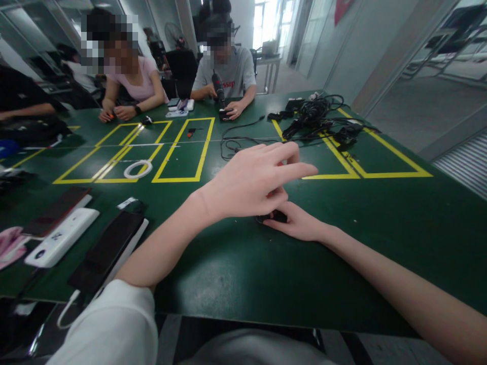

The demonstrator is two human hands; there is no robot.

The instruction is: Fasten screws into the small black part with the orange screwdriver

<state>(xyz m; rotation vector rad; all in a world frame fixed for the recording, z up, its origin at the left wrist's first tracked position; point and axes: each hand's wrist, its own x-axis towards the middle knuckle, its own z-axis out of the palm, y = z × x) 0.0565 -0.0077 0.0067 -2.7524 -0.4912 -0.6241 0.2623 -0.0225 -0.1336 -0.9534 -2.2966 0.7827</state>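
My left hand [254, 177] is held over the table, across and above my right hand. Its thumb and some fingers are curled together, while one finger points out to the right. Dark and reddish bits show between the fingers, but what they belong to is hidden. Low at the tabletop, my right hand [300, 221] grips a small black object [279, 216] between thumb and fingers. My left hand covers part of that object, so its kind does not show.
Tangled black cables [315, 119] lie at the back right. A white tape roll [137, 169] sits among yellow tape outlines. To my left are a white power strip [63, 238] and a black power bank-like block [108, 248]. Across the table a person holds a power screwdriver [218, 88].
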